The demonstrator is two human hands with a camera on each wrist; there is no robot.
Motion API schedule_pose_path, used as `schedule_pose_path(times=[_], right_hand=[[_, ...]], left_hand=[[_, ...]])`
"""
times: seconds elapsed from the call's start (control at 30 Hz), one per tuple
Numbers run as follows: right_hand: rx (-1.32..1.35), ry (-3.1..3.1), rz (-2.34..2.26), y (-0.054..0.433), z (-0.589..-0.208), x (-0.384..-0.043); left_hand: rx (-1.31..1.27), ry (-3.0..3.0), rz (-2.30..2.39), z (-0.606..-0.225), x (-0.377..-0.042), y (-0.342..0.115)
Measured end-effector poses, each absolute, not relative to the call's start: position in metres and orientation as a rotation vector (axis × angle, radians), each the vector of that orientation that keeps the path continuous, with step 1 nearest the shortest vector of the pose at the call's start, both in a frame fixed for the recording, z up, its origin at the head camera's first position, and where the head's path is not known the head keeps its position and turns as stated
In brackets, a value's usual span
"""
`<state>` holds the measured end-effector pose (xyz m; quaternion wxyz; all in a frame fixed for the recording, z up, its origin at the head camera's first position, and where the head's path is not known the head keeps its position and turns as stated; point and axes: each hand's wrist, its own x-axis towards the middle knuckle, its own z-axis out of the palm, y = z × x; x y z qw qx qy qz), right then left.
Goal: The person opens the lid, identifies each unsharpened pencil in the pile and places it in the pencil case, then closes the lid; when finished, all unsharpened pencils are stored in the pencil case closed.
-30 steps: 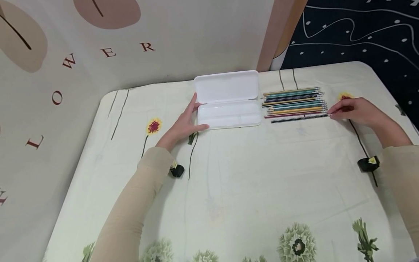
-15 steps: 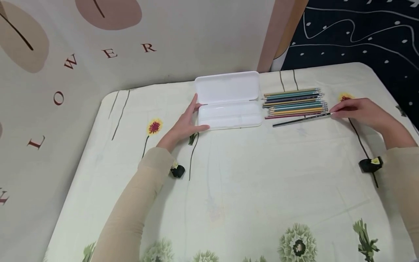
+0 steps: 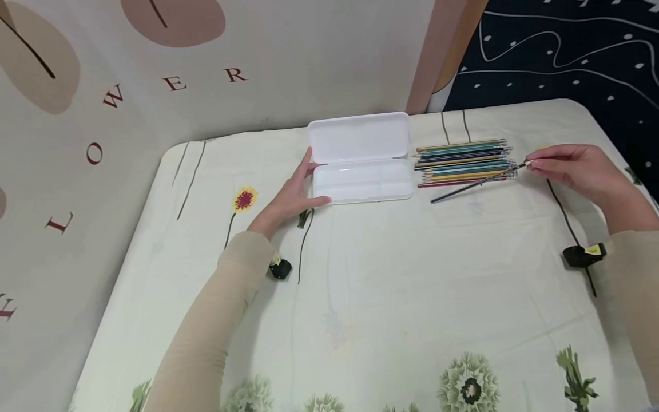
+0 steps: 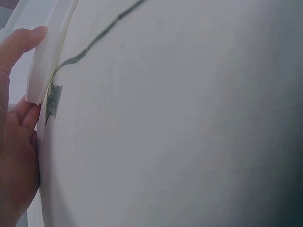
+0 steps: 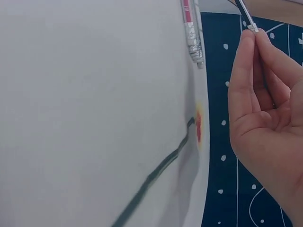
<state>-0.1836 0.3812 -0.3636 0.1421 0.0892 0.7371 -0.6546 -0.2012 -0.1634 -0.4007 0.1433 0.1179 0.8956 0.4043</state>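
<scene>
A white hinged pencil case lies open at the back of the table, its tray bare inside. My left hand grips its left end, the thumb at the front corner and the fingers behind; the left wrist view shows the thumb over the case's edge. With thumb and fingertips my right hand pinches a black pencil by its eraser end. That pencil slants, its held end raised and its far end low near the cloth. Beside the case lies a row of several coloured pencils, partly behind the held one.
A pale flowered cloth covers the table. The wall rises behind the case, and a dark patterned cloth hangs at the back right. Silvery pencil ends appear at the table edge in the right wrist view.
My right hand has lifted the black pencil's eraser end and drawn it off the row, so the pencil went from flat to tilted. The left hand and the case have stayed put.
</scene>
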Motion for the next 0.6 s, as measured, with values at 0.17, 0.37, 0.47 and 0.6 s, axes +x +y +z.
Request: schedule_pose_path(times=[0.17,0.37,0.47,0.6], right_hand=[[0.266,1.928,-2.134,0.377,-0.356,-0.185],[0.314,1.757,-2.31,0.369,-0.349,-0.187],[0.336,1.692,-2.372,0.363,-0.347,-0.187],[0.316,1.637,-2.431,0.353,-0.345,-0.188]], left_hand=[[0.348,2.585,1.154,-0.4,-0.2,-0.163],[0.353,2.593,1.146,-0.4,-0.201,-0.163],[0.352,2.591,1.15,-0.399,-0.201,-0.163],[0.353,2.586,1.159,-0.399,-0.201,-0.163]])
